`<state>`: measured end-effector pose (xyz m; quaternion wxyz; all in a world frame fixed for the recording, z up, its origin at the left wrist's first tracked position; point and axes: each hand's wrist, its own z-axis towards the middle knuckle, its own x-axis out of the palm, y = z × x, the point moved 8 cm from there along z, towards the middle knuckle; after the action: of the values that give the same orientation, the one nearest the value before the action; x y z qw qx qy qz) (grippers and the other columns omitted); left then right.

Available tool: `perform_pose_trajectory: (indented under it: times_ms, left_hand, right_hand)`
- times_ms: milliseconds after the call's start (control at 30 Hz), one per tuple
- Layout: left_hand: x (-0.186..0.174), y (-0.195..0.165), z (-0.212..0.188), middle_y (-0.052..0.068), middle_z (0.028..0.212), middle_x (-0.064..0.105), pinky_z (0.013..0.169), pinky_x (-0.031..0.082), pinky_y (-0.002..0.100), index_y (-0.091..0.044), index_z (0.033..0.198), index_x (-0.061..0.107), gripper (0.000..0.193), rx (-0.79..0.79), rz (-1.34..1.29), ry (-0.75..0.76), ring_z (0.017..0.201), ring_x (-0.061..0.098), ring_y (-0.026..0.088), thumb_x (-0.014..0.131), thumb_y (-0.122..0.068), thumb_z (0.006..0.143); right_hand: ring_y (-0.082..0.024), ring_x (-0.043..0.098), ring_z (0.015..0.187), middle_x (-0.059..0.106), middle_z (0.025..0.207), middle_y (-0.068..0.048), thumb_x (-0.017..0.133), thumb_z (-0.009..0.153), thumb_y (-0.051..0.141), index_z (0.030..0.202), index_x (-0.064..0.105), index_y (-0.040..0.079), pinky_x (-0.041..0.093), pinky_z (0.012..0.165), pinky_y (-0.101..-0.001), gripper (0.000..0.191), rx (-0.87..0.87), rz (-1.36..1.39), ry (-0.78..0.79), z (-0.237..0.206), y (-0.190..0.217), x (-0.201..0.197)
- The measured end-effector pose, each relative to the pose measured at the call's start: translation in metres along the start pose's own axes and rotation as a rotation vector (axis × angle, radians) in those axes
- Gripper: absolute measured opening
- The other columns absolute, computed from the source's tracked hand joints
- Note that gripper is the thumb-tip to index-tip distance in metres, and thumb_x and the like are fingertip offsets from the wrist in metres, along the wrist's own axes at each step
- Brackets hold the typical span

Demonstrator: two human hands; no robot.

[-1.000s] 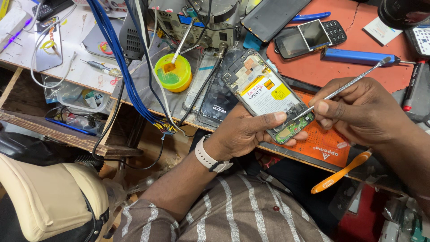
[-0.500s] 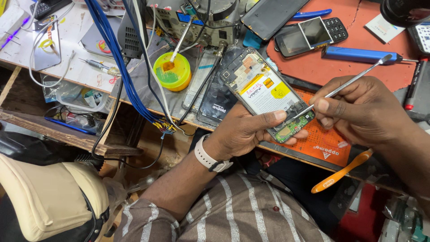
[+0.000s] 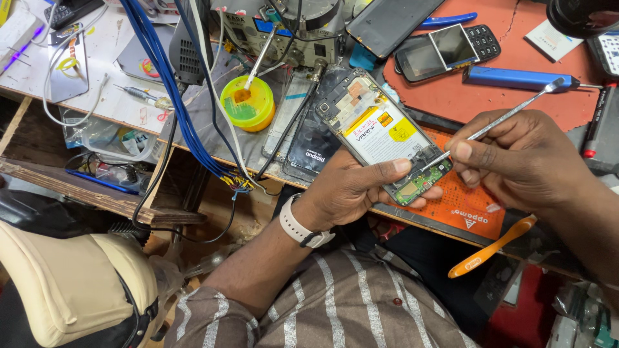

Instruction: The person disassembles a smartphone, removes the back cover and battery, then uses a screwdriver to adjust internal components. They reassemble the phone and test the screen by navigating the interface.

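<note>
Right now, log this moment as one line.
left hand: holds opened phone | right hand: metal spudger, tip at phone's lower end

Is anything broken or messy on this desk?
The phone in the left hand has its back off, battery and green board bare. The right hand pokes a metal tool into it. Blue wires trail off the desk edge.

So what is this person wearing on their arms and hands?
Both hands are bare, with no gloves. The left hand has a white watch band around the wrist, and a brown shirt sleeve with pale stripes is pushed up near the elbow. The right hand shows no ring or band; its forearm is bare as far as the picture reaches.
</note>
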<state>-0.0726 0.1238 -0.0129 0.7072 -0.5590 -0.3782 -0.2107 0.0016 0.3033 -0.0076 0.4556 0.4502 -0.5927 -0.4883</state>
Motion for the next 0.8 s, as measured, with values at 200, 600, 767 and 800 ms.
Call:
perform_pose_trajectory:
  times_ms: [200, 600, 767, 800]
  left_hand:
    - [0.0000, 0.0002, -0.0001, 0.027, 0.123, 0.067, 0.089, 0.064, 0.044, 0.013, 0.139, 0.049, 0.039, 0.001, -0.006, -0.002, 0.109, 0.072, 0.040, 0.062, -0.005, 0.107]
    - [-0.0013, 0.0009, 0.0007, 0.028, 0.123, 0.067, 0.088, 0.065, 0.044, 0.013, 0.139, 0.048, 0.040, -0.003, -0.006, -0.012, 0.108, 0.072, 0.040, 0.062, -0.005, 0.105]
    - [-0.0009, 0.0015, 0.0007, 0.028, 0.123, 0.067, 0.089, 0.064, 0.043, 0.013, 0.139, 0.049, 0.040, -0.003, -0.010, -0.012, 0.109, 0.072, 0.040, 0.062, -0.005, 0.106]
    - [-0.0006, 0.0015, 0.0012, 0.028, 0.124, 0.067, 0.090, 0.064, 0.042, 0.014, 0.139, 0.049, 0.040, 0.000, -0.011, -0.009, 0.109, 0.072, 0.040, 0.062, -0.005, 0.107]
  right_hand:
    - [-0.017, 0.063, 0.064, 0.067, 0.073, -0.012, 0.069, 0.096, 0.009, 0.100, 0.072, -0.006, 0.052, 0.057, -0.0276, 0.016, 0.023, -0.085, -0.040, 0.0000, -0.0013, -0.0024]
    - [-0.017, 0.064, 0.062, 0.067, 0.071, -0.013, 0.069, 0.095, 0.009, 0.097, 0.071, -0.006, 0.053, 0.055, -0.0283, 0.015, 0.036, -0.082, -0.037, 0.0006, -0.0023, -0.0028]
    - [-0.018, 0.064, 0.065, 0.067, 0.074, -0.013, 0.068, 0.096, 0.007, 0.101, 0.072, -0.006, 0.053, 0.057, -0.0294, 0.015, 0.022, -0.066, -0.011, 0.0006, -0.0003, -0.0010]
    - [-0.018, 0.064, 0.066, 0.067, 0.075, -0.013, 0.067, 0.096, 0.006, 0.102, 0.072, -0.007, 0.053, 0.058, -0.0301, 0.015, 0.035, -0.087, -0.020, 0.0000, 0.0001, -0.0019]
